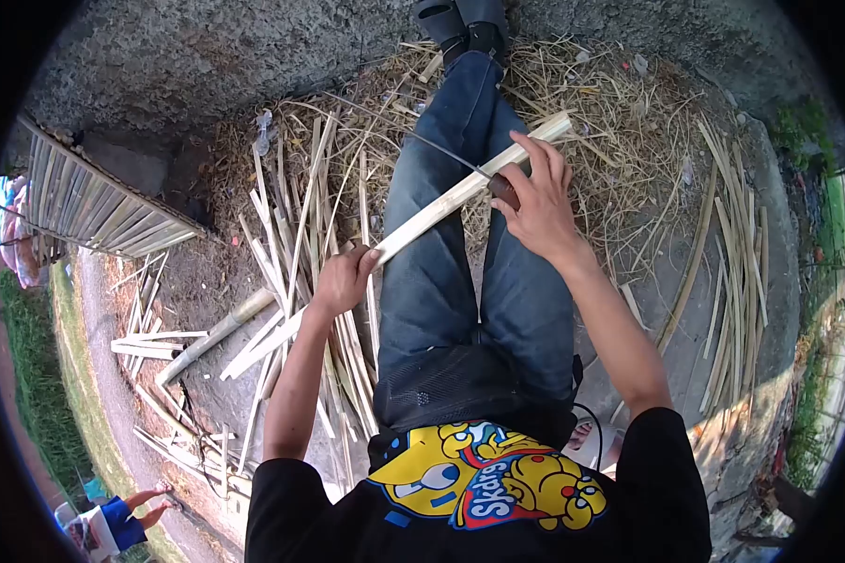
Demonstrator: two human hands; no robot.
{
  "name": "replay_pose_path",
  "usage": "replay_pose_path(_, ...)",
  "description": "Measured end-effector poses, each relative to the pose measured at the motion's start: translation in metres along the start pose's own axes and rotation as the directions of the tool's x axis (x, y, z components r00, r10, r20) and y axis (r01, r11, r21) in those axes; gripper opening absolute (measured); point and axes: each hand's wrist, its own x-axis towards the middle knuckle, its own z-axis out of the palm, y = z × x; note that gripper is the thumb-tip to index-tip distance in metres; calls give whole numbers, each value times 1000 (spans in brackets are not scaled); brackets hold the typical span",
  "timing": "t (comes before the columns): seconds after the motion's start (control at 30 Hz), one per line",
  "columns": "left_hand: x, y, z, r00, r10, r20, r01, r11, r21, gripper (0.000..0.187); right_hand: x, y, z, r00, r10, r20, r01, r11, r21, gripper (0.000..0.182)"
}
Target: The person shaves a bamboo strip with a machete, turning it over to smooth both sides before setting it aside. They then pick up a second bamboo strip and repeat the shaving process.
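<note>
A long pale bamboo strip (432, 214) lies slantwise across my outstretched legs. Near its lower left part, my left hand (344, 278) is closed round it. My right hand (537, 199) grips the dark handle (504, 192) of a knife, with some fingers stretched over the strip's upper right part. The knife's long thin blade (422, 140) points to the upper left, crossing the strip close to the handle. The far end of the strip extends past my right hand.
Split bamboo strips (286, 216) lie left of my legs, with more strips (744, 272) at the right. Shavings (620, 141) cover the ground around my feet. A bamboo rack (103, 192) stands at the upper left, beneath a rough wall (207, 56). Another person (113, 525) is at the lower left.
</note>
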Motion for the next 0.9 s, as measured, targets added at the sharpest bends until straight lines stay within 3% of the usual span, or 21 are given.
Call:
replay_pose_path(0.03, -5, 5, 7, 999, -5, -40, 1, 995, -97, 55, -6, -2, 8, 1000, -10, 18, 10, 1000, 9, 40)
replay_pose_path(0.1, -17, 17, 15, 998, -55, -20, 52, 987, -155, 56, -26, -5, 23, 961, 185, 206, -246, 912, 327, 43)
replay_pose_path(0.17, -23, 30, 15, 992, -127, -28, 119, 972, -203, 58, -32, -12, 23, 950, 205, 237, -261, 936, 235, 42)
replay_pose_path(0.27, -32, 34, 19, 988, -148, -38, 134, 957, -257, 59, -27, -20, 16, 889, 181, 420, -335, 884, 327, 39)
replay_pose_path(0.43, -47, 21, 26, 989, -144, -44, 127, 951, -281, 61, -30, -16, 14, 874, 125, 469, -213, 967, 140, 43)
replay_pose_path(0.5, -55, 14, 23, 984, -176, -5, 166, 941, -296, 63, -32, -10, 11, 836, 135, 533, -137, 990, -36, 47)
replay_pose_path(0.57, -69, -5, 21, 979, -194, 56, 202, 946, -252, 66, -30, 25, 12, 870, 137, 475, -116, 991, -73, 50)
replay_pose_path(0.63, -88, -19, 16, 983, -183, 10, 180, 957, -226, 69, -21, 69, 4, 845, 332, 418, -288, 943, -166, 52)
replay_pose_path(0.73, -119, -50, 17, 968, -249, -35, 234, 942, -243, 70, -37, 160, 5, 770, 584, 258, -571, 810, -131, 56)
replay_pose_path(0.77, -124, -55, 18, 965, -246, -93, 216, 943, -253, 70, -44, 186, 5, 751, 623, 220, -618, 780, -100, 58)
replay_pose_path(0.83, -128, -47, 16, 955, -275, -115, 240, 938, -249, 68, -68, 197, 2, 746, 665, -35, -660, 745, 96, 55)
replay_pose_path(0.87, -126, -37, 16, 944, -305, -123, 273, 935, -226, 67, -77, 191, -6, 752, 658, -28, -654, 751, 93, 55)
replay_pose_path(0.9, -126, -31, 18, 933, -335, -132, 305, 931, -201, 65, -84, 184, -14, 601, 793, 100, -782, 558, 276, 50)
